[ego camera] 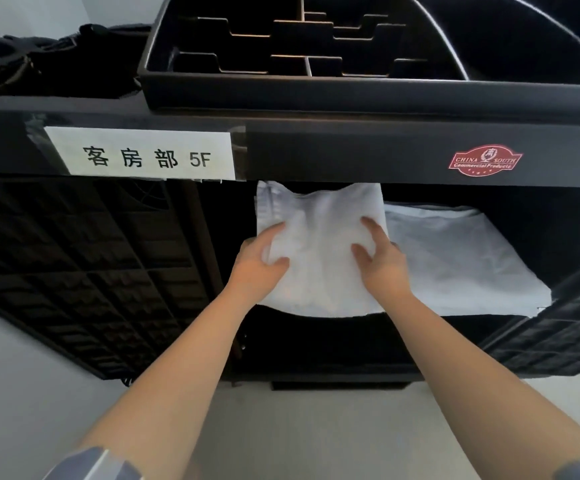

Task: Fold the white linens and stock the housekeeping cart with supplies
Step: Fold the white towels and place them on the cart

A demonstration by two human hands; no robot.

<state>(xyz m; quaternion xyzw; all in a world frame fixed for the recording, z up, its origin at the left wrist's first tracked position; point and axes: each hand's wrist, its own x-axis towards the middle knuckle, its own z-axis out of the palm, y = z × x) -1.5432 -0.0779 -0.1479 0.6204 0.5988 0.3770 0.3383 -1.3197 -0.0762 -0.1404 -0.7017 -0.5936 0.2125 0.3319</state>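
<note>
Both your hands are on the folded linen at the cart shelf's front: left hand pinching its edge, right hand curled on it, grip kinda unclear.

Both hands, the left hand and right hand, grip a folded white cloth linen inside the black plastic housekeeping cart; another white folded linen lies just right.

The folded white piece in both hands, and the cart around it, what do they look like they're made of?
The folded linen, gripped by the left hand and right hand: soft woven cloth, matte, judging by how it creases and sags at its lower edge. The cart: probably moulded dark plastic with a slight sheen; its side panel shows a ribbed grid. The label: white paper under glossy tape, apparently.
</note>
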